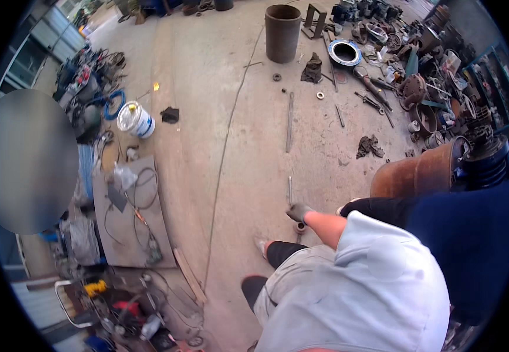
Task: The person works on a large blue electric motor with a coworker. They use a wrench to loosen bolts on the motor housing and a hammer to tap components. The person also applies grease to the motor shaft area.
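Note:
My right hand (299,212), in a dark grey glove, reaches low over the concrete floor with its fingers closed. A thin metal rod (290,189) runs out beyond the fingers, and the hand appears to grip its near end. Just below the hand is a small round metal piece (300,227) with a short stem; whether it joins the rod I cannot tell. My left hand is out of view. Farther off, a long flat metal bar (290,122) lies on the floor.
A rusty drum (421,171) stands right, beside a person in navy clothing (471,246). Ahead is a tall brown cylinder (283,34). Machine parts (413,88) crowd the far right. Left are a white bucket (137,120), a metal sheet (128,234) and a cable (225,141).

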Tool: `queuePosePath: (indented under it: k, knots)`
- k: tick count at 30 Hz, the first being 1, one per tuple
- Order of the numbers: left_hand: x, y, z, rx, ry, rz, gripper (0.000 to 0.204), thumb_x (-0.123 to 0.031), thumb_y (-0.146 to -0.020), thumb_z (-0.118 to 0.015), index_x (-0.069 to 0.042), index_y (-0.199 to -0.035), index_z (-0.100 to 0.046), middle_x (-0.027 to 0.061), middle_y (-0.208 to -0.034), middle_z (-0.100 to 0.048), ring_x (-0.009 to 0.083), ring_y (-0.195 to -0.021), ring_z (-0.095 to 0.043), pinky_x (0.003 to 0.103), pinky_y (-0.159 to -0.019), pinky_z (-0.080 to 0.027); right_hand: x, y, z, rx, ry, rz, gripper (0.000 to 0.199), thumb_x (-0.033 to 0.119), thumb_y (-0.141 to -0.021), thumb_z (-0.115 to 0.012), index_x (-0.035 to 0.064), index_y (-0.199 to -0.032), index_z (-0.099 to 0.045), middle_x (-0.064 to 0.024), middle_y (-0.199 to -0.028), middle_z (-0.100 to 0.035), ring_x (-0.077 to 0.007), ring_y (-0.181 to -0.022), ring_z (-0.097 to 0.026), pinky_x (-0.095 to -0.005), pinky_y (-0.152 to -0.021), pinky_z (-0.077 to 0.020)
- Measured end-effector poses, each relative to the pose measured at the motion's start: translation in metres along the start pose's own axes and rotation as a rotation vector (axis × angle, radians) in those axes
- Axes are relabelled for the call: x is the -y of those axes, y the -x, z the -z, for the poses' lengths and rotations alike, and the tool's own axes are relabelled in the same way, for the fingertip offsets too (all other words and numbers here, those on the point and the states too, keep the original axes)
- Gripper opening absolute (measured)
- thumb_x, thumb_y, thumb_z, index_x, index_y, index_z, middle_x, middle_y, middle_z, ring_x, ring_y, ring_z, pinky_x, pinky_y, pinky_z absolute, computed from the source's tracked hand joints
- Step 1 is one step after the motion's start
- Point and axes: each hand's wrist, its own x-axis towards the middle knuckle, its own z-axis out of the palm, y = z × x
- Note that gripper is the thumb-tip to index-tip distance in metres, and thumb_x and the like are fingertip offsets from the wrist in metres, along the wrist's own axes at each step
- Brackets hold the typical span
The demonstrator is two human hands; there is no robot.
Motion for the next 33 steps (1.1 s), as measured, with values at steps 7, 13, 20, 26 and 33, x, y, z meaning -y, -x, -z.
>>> queuePosePath:
  k: [7, 13, 20, 26, 33]
  knots:
    - [-0.202, -0.102, 0.267, 0.149, -0.488, -0.22, 0.048, -0.046, -0.105, -0.05, -0.004, -0.12, -0.069, 0.0166, -0.115, -0.078, 0.0394, -0.104, -0.074, 0.051, -0.095, -0.056, 0.195, -0.136, 0.33, -0.135, -0.396, -0.021, 0.05, 0.045, -0.095, -0.059, 0.0044, -0.116, -0.078, -0.0188, -0.114, -0.078, -0.0362, -0.113, -0.072, -0.0465, -0.102, -0.0538]
    - [-0.466, -0.269, 0.481, 0.053, 0.044, -0.313, 0.033, -0.036, -0.106, -0.052, -0.005, -0.102, -0.065, 0.014, -0.091, -0.074, 0.028, -0.077, -0.07, 0.044, -0.068, -0.054, 0.157, -0.358, 0.438, -0.426, -0.339, -0.24, 0.044, 0.028, -0.093, -0.072, 0.0155, -0.135, -0.071, -0.0133, -0.133, -0.072, -0.0309, -0.128, -0.065, -0.0421, -0.108, -0.0521]
    - [-0.734, -0.232, 0.604, -0.065, 0.203, 0.08, 0.028, -0.032, -0.106, -0.054, -0.008, -0.103, -0.067, 0.0108, -0.083, -0.067, 0.0202, -0.065, -0.059, 0.037, -0.06, -0.046, 0.06, -0.603, 0.607, -0.271, -0.026, -0.366, 0.046, 0.023, -0.093, -0.072, 0.0188, -0.139, -0.069, -0.0133, -0.143, -0.064, -0.0316, -0.134, -0.06, -0.0443, -0.112, -0.0485]
    - [-0.985, -0.254, 0.561, -0.066, -0.101, 0.233, 0.028, -0.031, -0.106, -0.055, -0.005, -0.108, -0.066, 0.0132, -0.091, -0.067, 0.0238, -0.075, -0.059, 0.039, -0.068, -0.046, -0.02, -0.983, 0.677, -0.244, -0.065, -0.379, 0.049, 0.03, -0.094, -0.07, 0.0196, -0.142, -0.065, -0.011, -0.148, -0.061, -0.0325, -0.134, -0.059, -0.0471, -0.112, -0.048]
    - [-1.245, -0.355, 0.536, -0.076, -0.198, 0.338, 0.03, -0.03, -0.106, -0.056, -0.003, -0.113, -0.065, 0.0159, -0.101, -0.066, 0.0281, -0.087, -0.06, 0.041, -0.078, -0.046, -0.124, -1.319, 0.73, -0.446, 0.218, -0.166, 0.037, 0.012, -0.098, -0.054, 0.0182, -0.132, -0.067, -0.0086, -0.142, -0.064, -0.0306, -0.13, -0.061, -0.0454, -0.105, -0.0522]
